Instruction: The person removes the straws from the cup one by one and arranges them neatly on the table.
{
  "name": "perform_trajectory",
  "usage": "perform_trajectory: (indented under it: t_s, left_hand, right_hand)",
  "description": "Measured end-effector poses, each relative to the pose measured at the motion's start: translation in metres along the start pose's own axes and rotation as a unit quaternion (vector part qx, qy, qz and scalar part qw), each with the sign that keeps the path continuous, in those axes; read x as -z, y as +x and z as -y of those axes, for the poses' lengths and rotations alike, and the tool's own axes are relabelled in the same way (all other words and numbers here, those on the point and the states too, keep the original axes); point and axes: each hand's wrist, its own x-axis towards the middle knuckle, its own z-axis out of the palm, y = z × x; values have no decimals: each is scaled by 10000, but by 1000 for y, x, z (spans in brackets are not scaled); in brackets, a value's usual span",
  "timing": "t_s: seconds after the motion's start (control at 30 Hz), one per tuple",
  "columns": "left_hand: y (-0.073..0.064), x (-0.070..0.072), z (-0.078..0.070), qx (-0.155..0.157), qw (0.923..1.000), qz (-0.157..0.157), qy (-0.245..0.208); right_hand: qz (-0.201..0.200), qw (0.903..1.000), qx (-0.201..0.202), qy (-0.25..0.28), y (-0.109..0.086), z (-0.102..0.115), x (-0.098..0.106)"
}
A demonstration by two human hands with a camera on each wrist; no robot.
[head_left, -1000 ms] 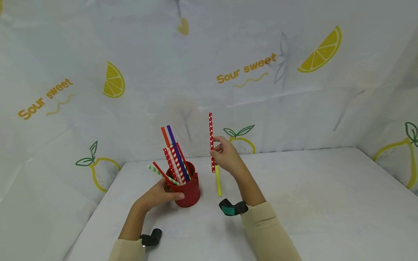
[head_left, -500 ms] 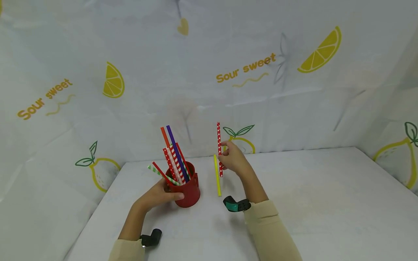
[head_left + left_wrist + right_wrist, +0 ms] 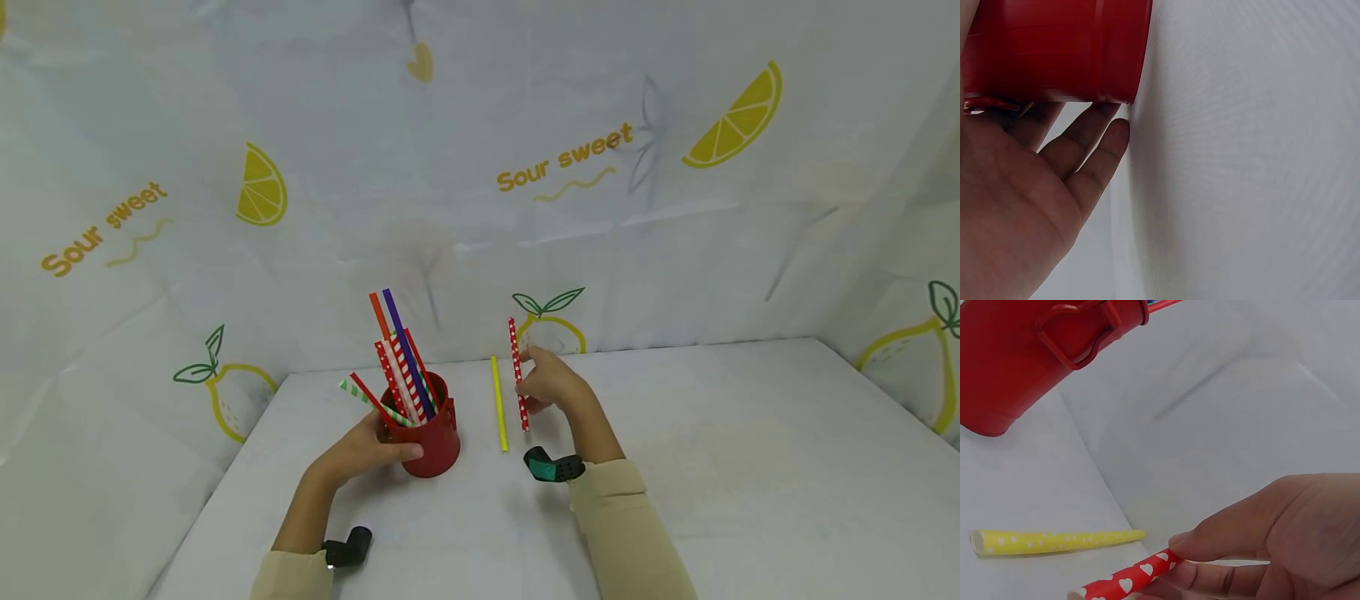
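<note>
R hand (image 3: 553, 383) pinching red straw (image 3: 522, 410) w/ white hearts, just R of yellow straw (image 3: 499, 406), apart; can't tell if red one's touching table (image 3: 750, 483). L hand (image 3: 363, 448) gripping cup (image 3: 437, 448), mixed straws (image 3: 406, 358) sticking out.

A lemon-printed white backdrop (image 3: 337, 250) rises behind the white table (image 3: 750, 467).
</note>
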Motion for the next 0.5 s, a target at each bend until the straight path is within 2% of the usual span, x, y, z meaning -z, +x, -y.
perform_trajectory:
  t_s: [0.5]
  left_hand:
    - [1,-1,2,72,9999,-57,59]
  right_hand:
    - [27,9984,-527,-223,7,-12,-5]
